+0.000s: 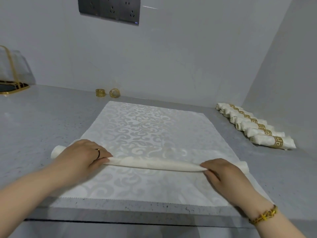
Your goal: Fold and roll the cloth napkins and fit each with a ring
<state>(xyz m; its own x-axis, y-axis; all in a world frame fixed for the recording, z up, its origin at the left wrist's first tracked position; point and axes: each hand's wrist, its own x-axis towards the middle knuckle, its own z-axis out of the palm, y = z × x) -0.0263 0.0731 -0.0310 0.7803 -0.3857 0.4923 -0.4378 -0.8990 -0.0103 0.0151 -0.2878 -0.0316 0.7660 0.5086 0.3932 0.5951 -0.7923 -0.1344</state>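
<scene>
Roll [151,164] stretches between left hand [82,155], right hand [223,174].

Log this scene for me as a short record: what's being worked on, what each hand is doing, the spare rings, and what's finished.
napkin: white, patterned, spread on the grey counter, partly rolled across its middle
left hand: grips the roll at its left end
right hand: pinches the roll near its right end
spare rings: two gold ones at the back by the wall, off the cloth
finished rolls: about seven, each ringed, in a row at the right
ring on current napkin: none yet
</scene>
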